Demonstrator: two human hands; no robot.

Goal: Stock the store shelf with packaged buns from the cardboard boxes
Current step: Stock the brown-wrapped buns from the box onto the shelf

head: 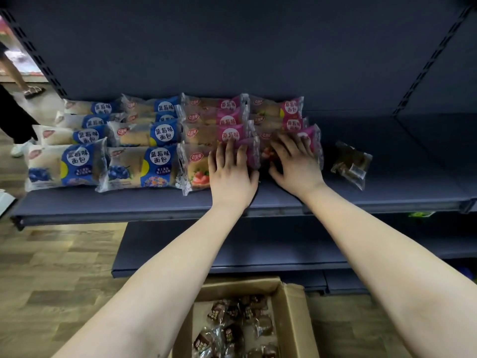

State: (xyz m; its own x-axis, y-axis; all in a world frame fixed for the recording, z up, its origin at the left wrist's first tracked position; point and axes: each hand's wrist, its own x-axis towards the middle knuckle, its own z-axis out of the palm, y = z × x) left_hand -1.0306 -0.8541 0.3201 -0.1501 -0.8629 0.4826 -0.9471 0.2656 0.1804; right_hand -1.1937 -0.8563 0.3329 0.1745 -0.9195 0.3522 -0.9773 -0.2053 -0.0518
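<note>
On the dark shelf lie rows of packaged buns: blue blueberry packs on the left, pink strawberry packs in the middle. My left hand lies flat with straight fingers on the front strawberry pack. My right hand presses with spread fingers on the neighbouring strawberry pack to the right. Below, an open cardboard box holds several brown packaged buns.
A single brown pack lies alone on the shelf right of my hands. A lower shelf juts out beneath. At the far left, another person's legs and feet stand on the wood-pattern floor.
</note>
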